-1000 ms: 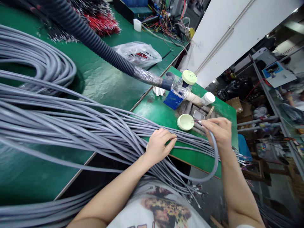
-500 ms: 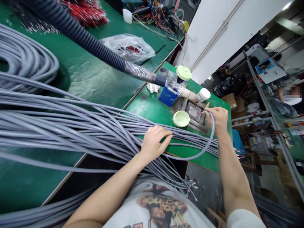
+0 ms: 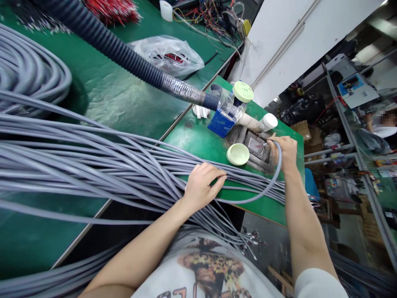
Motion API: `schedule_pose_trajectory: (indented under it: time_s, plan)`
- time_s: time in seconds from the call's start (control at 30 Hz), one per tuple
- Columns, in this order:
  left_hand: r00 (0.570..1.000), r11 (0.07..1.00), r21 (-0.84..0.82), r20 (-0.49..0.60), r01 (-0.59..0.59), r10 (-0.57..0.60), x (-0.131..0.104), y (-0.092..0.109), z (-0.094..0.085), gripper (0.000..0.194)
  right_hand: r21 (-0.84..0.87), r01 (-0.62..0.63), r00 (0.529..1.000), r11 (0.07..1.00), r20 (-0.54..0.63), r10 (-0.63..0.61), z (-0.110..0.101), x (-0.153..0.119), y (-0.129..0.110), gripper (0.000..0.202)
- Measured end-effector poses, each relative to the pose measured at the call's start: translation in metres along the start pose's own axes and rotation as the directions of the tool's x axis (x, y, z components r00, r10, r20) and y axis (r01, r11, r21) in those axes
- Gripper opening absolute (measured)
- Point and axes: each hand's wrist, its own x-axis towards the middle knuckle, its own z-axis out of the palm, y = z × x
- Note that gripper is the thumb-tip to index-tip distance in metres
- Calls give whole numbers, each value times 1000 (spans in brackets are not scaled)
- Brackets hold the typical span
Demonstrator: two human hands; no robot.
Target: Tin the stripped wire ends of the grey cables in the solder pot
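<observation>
My right hand (image 3: 284, 154) is closed on the end of one grey cable (image 3: 274, 179), which bends down and back to the left. Thin bare wires stick out of that end over a square metal plate (image 3: 256, 145) in a dirty frame. My left hand (image 3: 203, 185) rests on the bundle of grey cables (image 3: 133, 165), thumb and fingers apart with a gap between them. A pale green open cup (image 3: 238, 155) stands left of the plate.
A black ribbed hose (image 3: 124, 58) runs to a blue box (image 3: 221, 123) behind the cup. Nearby are a lidded jar (image 3: 243, 92) and a white cup (image 3: 269, 121). A plastic bag (image 3: 167, 56) lies farther back. Another person is at the far right.
The wire tips have shifted slightly over the plate along with my right hand. My left hand stays in place on the bundle. The camera view has moved a little.
</observation>
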Motion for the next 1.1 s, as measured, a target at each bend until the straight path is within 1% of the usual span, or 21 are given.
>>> schedule_pose_trajectory:
  time_s: [0.17,0.37,0.53,0.9,1.1]
  plan:
    - [1000,1000,-6,-11,-8,8,0,0,0,10,-10,-39,999,999,14,39,-4,7,0,22]
    - [1000,1000,-16,-16,-11,11,0,-1,2,10,-24,-47,996,999,72,49,-6,14,0,24]
    - [1000,1000,-22,-20,-17,16,-1,-2,2,10,-70,-25,996,997,79,31,-3,17,-2,28]
    - [1000,999,-28,-17,-15,14,0,-3,2,10,-106,39,996,994,90,-29,5,24,-7,27]
    - [1000,999,-31,-20,-15,15,1,-2,0,10,-130,54,991,990,132,-37,11,27,-12,26]
